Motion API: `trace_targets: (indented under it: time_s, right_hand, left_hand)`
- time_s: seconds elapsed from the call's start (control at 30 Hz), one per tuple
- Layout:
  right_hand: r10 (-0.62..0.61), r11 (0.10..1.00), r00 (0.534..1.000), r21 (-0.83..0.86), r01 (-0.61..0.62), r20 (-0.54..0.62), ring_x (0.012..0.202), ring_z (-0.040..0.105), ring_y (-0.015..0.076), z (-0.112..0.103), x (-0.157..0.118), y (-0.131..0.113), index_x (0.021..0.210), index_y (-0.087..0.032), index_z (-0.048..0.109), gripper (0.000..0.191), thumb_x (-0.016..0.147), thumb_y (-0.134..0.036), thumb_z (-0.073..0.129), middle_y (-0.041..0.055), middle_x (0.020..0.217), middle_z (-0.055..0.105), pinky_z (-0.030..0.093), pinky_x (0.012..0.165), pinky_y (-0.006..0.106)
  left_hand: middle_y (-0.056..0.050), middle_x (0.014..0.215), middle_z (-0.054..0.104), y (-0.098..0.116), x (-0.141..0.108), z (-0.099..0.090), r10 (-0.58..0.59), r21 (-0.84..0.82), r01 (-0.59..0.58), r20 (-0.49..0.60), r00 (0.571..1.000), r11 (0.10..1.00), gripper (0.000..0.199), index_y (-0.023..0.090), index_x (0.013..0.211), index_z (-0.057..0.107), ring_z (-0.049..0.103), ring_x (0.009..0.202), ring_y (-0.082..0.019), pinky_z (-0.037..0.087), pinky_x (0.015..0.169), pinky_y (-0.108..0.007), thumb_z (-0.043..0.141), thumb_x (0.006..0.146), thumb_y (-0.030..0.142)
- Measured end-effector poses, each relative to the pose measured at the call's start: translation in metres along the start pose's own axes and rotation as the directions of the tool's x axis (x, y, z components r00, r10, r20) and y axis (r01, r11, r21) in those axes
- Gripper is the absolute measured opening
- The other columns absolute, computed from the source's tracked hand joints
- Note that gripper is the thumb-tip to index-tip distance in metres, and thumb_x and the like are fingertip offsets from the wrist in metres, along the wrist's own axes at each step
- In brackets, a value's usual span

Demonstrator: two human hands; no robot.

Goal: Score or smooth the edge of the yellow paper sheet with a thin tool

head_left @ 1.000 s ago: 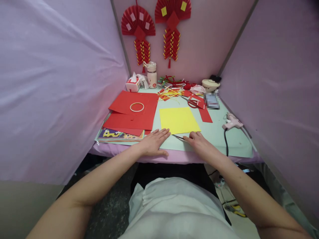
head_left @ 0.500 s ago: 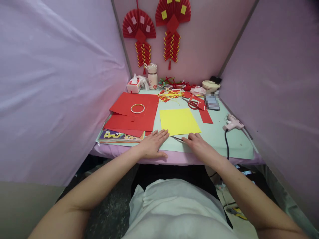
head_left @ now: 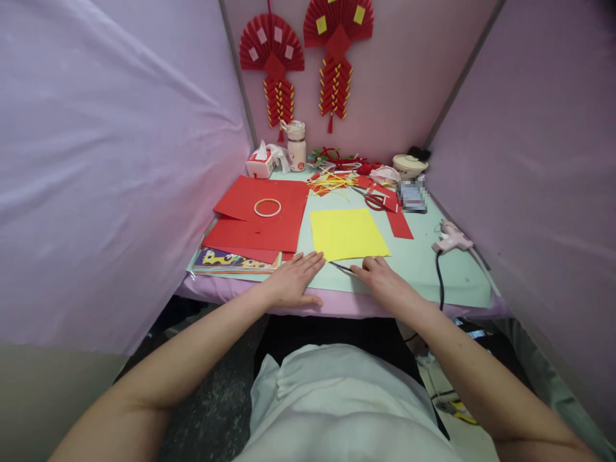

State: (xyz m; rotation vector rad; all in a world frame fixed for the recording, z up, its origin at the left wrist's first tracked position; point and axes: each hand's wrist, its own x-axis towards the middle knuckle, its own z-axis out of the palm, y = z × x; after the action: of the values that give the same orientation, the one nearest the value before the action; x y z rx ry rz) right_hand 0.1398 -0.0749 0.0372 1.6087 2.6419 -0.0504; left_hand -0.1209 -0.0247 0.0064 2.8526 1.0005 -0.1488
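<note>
A yellow sheet of paper (head_left: 350, 233) lies flat at the middle of the table. My left hand (head_left: 296, 280) rests flat and open at the table's front, fingertips at the sheet's lower left corner. My right hand (head_left: 382, 281) is closed on a thin, dark, pointed tool (head_left: 341, 266), its kind not clear. The tool's tip points left, toward my left fingertips, just below the sheet's front edge. The fingers of that hand touch the sheet near its lower right corner.
Red sheets (head_left: 250, 237) with a roll of tape (head_left: 267, 207) on top lie left. Behind are red-handled scissors (head_left: 374, 201), yellow strips (head_left: 332, 183) and a bottle (head_left: 297, 147). A glue gun (head_left: 452, 237) with its cord lies right. Red paper ornaments (head_left: 275, 67) hang behind.
The whole view has shifted very slightly. Both hands, the thin tool and the yellow sheet keep the same places relative to each other.
</note>
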Motion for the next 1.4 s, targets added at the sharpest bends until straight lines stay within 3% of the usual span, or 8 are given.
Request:
trace_targets:
  time_s: [0.5, 0.67, 0.83, 1.0, 1.4]
  right_hand:
    - [-0.019, 1.0, 1.0, -0.023, 0.019, -0.01, 0.099, 0.049, 0.0259, 0.0, 0.005, -0.007, 0.132, -0.014, 0.056, 0.047, 0.089, 0.001, 0.043, 0.0145, 0.108, 0.055, 0.043, 0.086, 0.033]
    - [0.001, 1.0, 1.0, -0.009, -0.001, -0.005, 0.101, 0.049, 0.0257, -0.002, 0.006, -0.008, 0.133, -0.015, 0.056, 0.045, 0.091, -0.002, 0.045, 0.0141, 0.109, 0.055, 0.043, 0.087, 0.033]
    - [-0.021, 1.0, 1.0, 0.016, 0.021, -0.014, 0.101, 0.049, 0.0251, 0.0, 0.006, -0.002, 0.134, -0.016, 0.056, 0.046, 0.093, -0.003, 0.043, 0.0137, 0.108, 0.055, 0.043, 0.089, 0.033]
    - [-0.046, 0.999, 0.998, 0.026, 0.047, -0.045, 0.098, 0.048, 0.0245, 0.004, 0.008, 0.001, 0.133, -0.017, 0.058, 0.044, 0.093, -0.004, 0.044, 0.0132, 0.107, 0.055, 0.043, 0.088, 0.033]
    - [-0.052, 0.999, 0.998, 0.006, 0.052, -0.019, 0.098, 0.049, 0.024, -0.003, 0.004, -0.002, 0.131, -0.017, 0.058, 0.046, 0.09, -0.002, 0.045, 0.0125, 0.106, 0.055, 0.043, 0.086, 0.032]
  left_hand:
    - [-0.018, 0.166, 0.013, -0.002, -0.001, 0.004, 0.015, -0.007, -0.016, -0.042, 0.999, 1.0, 0.106, 0.013, 0.159, 0.014, 0.01, 0.155, -0.028, 0.006, 0.124, -0.045, 0.043, 0.085, 0.082]
    - [-0.016, 0.166, 0.013, -0.002, 0.002, -0.007, 0.019, -0.04, -0.02, -0.013, 1.0, 0.999, 0.102, 0.015, 0.16, 0.015, 0.012, 0.155, -0.028, 0.007, 0.124, -0.048, 0.041, 0.087, 0.081]
    - [-0.013, 0.166, 0.015, -0.015, 0.024, -0.026, 0.133, -0.075, -0.129, 0.05, 0.99, 0.989, 0.094, 0.018, 0.159, 0.023, 0.012, 0.155, -0.028, 0.005, 0.124, -0.049, 0.045, 0.089, 0.077]
    - [-0.012, 0.166, 0.018, -0.034, 0.037, -0.029, 0.243, -0.124, -0.229, 0.11, 0.964, 0.966, 0.086, 0.021, 0.159, 0.021, 0.013, 0.154, -0.028, 0.009, 0.123, -0.051, 0.043, 0.093, 0.071]
    - [-0.009, 0.167, 0.015, -0.037, 0.038, -0.031, 0.26, -0.141, -0.241, 0.133, 0.957, 0.96, 0.093, 0.025, 0.16, 0.019, 0.012, 0.154, -0.031, 0.01, 0.123, -0.051, 0.052, 0.088, 0.073]
